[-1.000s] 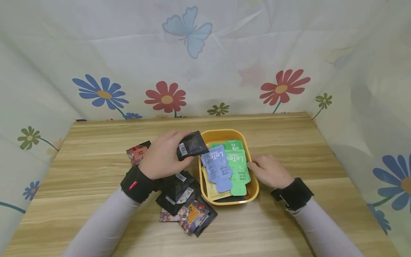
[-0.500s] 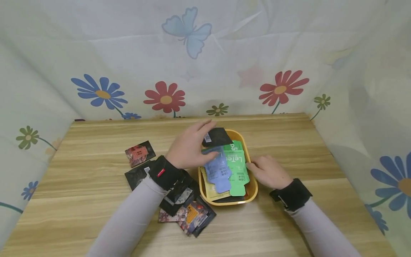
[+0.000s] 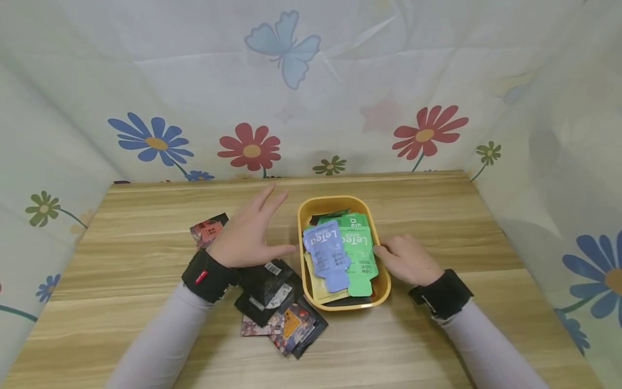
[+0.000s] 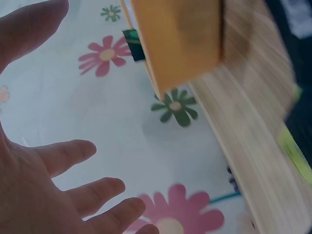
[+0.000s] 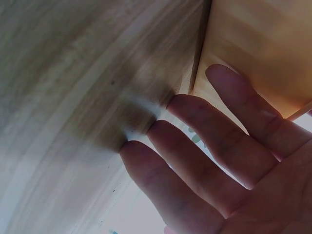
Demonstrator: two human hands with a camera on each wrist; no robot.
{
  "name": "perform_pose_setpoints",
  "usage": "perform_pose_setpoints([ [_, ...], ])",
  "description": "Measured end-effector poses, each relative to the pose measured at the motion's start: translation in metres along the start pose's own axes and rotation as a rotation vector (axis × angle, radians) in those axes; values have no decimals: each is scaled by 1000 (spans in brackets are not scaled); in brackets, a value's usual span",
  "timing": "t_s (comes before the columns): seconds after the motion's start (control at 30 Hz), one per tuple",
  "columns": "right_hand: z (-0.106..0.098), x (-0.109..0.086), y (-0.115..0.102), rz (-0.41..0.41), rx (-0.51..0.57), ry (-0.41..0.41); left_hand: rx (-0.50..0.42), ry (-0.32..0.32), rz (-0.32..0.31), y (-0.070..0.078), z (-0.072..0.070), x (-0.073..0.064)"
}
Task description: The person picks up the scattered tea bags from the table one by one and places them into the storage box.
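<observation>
- Left hand (image 3: 248, 232): fingers spread, thumb apart, grip released, holding nothing. Positioned left of the yellow container (image 3: 332, 203), over part of the heap of black sachets (image 3: 264, 283).
- Right hand (image 3: 410, 260): at the container's right side, fingers extended, grip loose, grasping nothing. Wrist view: fingertips low by the table (image 5: 73, 97), one against the container wall. Judged a steadying touch.
- Container: mid-table, between the hands; probably set there so both reach it.
- Inside: blue packet (image 3: 330, 251) overlaps green packet (image 3: 360, 259); yellow packet (image 3: 322, 290) beneath. Dark packet (image 3: 335, 214) at far end, seen nearly edge-on; probably propped by the flat ones.
- Outside: sachets overlap left and near, orange-labelled sachet (image 3: 292, 324) nearest; presumably kept within left-hand reach. Red-labelled sachet (image 3: 208, 231) lies far left; hand hides whether it touches the heap.
</observation>
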State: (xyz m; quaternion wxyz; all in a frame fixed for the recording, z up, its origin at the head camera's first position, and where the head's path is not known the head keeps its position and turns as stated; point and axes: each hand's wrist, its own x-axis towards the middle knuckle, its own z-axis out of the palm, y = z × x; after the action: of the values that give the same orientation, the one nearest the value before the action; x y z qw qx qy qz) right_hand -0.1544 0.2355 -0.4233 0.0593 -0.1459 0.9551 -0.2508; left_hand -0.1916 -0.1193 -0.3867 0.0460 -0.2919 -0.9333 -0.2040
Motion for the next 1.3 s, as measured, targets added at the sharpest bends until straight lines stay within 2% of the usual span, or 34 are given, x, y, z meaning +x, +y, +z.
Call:
perform_pose_setpoints([
  [0.23,-1,1,2,-2,-24,12,68,0,-101,-40,-6,-29],
  [0.37,-1,0,2,2,-21,10,95,-27,-140,-63,-6,-45],
  [0.53,-1,1,3,9,-16,4,95,-67,-173,-80,-7,-62],
  [0.73,0,2,3,7,-15,6,112,-87,-178,-85,-5,-82],
  [0.9,0,1,2,20,-6,-9,114,-84,-163,-81,-1,-97],
  [1.03,1,2,2,26,-8,-14,116,-91,-179,-77,2,-103],
  [1.3,2,1,2,12,-18,-3,122,-90,-184,-80,10,-108],
])
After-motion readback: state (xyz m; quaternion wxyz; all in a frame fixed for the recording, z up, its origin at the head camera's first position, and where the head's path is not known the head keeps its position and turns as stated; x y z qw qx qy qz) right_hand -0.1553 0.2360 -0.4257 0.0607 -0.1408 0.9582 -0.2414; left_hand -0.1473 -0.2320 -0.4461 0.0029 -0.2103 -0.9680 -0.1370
